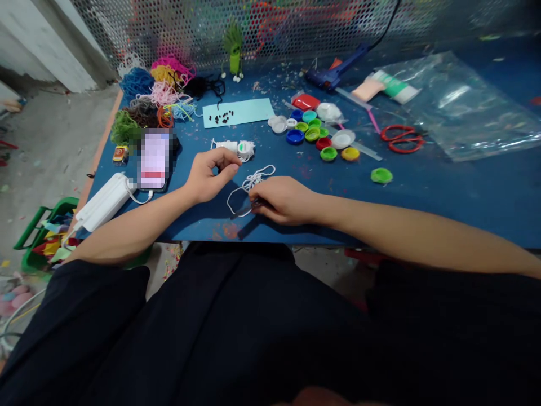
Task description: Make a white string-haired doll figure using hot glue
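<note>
My left hand [213, 176] is closed, thumb and index fingertip close together, just in front of a white bundle of cord [247, 150]. Anything between those fingertips is too small to make out. To its right, my right hand [285, 200] is closed on a thin greyish tool [237, 215], whose kind I cannot tell; it points left, low over the table. A loose white cord [253, 179] lies in loops between the hands, one loop reaching the right fingertips. Behind them, a pale blue paper strip [249, 113] carries several small black pieces.
Colourful yarn [163, 84], a phone [154, 158] and a white power strip [105, 200] lie left. Beyond the right hand are small coloured clay tubs [313, 133], red scissors [401, 138], a blue glue gun [333, 73] and a plastic bag [469, 107]. Perforated metal backs the table.
</note>
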### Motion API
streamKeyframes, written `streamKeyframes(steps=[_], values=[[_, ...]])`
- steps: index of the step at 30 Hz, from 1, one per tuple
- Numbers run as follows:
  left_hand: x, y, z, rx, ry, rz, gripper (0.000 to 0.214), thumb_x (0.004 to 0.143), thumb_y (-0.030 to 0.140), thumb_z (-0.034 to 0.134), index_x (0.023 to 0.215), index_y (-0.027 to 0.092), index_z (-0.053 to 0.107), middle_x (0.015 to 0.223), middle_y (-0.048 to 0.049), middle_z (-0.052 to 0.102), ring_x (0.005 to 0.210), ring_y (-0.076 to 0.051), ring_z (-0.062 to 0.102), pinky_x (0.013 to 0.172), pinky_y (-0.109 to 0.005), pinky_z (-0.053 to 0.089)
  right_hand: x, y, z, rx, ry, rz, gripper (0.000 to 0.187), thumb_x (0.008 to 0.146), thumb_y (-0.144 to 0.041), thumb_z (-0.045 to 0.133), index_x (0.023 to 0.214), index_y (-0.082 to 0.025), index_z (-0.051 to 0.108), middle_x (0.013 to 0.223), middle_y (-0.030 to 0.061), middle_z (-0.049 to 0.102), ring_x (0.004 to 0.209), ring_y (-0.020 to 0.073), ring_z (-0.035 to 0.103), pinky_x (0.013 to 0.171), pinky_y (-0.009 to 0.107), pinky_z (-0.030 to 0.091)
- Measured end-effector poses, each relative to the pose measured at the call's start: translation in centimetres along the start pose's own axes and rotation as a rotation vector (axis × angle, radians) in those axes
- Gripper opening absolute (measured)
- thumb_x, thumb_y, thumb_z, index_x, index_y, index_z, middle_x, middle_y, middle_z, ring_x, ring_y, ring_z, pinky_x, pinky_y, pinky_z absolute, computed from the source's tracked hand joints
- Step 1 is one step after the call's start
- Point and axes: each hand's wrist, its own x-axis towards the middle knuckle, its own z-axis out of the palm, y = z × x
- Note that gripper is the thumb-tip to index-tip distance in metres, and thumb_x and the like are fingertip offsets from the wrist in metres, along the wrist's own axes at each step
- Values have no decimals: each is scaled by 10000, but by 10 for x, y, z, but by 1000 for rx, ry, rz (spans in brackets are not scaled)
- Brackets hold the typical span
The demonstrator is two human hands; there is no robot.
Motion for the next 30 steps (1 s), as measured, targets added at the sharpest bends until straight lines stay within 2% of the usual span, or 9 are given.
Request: streamKeyframes(steps=[3,6,9,11,14,19,21,24,30], values=[[0,0,1,-17,-26,18,127,922,287,658,921,189,738,684,1,691,598,-124,601,623,-273,494,0,-4,2,-56,-45,-82,209,1039,-351,588,1011,-186,713,868,63,757,726,182,583,715,302,312],[0,1,3,-33,-42,25,114,912,270,665,923,190,746,697,0,694,601,-124,600,617,-275,489,1,-7,3,-116,-96,-91,215,1048,-301,575,925,-183,706,796,50,742,678,168,563,691,302,272],[-1,2,5,-50,-62,1,95,903,253,670,915,192,742,713,-3,699,613,-124,608,620,-275,500,2,-7,4,-138,-102,-76,188,1039,-275,567,956,-180,707,804,61,738,678,170,553,682,307,258],[-2,5,7,-115,-73,-42,92,920,249,666,932,192,736,739,-8,712,612,-119,622,613,-267,512,2,-5,4,-88,-52,-27,194,1047,-299,545,980,-185,686,771,55,703,660,170,524,671,306,257],[-4,11,9,-296,-105,-136,122,969,280,657,981,181,727,789,-22,736,637,-113,666,626,-251,553,2,-2,3,142,113,57,202,1071,-346,507,971,-196,598,755,28,633,636,148,473,651,288,303],[-8,23,17,-498,-308,-293,302,977,419,757,1041,126,717,863,-50,762,753,-104,725,726,-213,603,7,-4,0,541,449,196,452,1130,-591,452,902,-205,504,743,2,529,636,119,417,626,275,356],[-10,27,20,-532,-346,-350,358,954,456,804,995,114,706,825,-47,752,717,-89,711,706,-191,592,11,-6,2,622,499,236,523,1091,-685,500,891,-202,525,732,3,518,650,124,435,630,285,369],[-10,31,24,-539,-332,-419,335,944,414,830,927,111,688,797,-41,749,668,-76,703,662,-173,584,15,-6,7,722,517,262,566,1041,-746,558,888,-201,557,706,0,515,647,128,460,620,291,377],[-9,41,24,-605,-335,-603,161,1035,249,704,990,100,662,747,-41,761,521,-69,670,528,-169,531,17,-10,11,670,552,294,611,1037,-780,532,875,-192,566,725,9,561,647,113,467,623,279,391]])
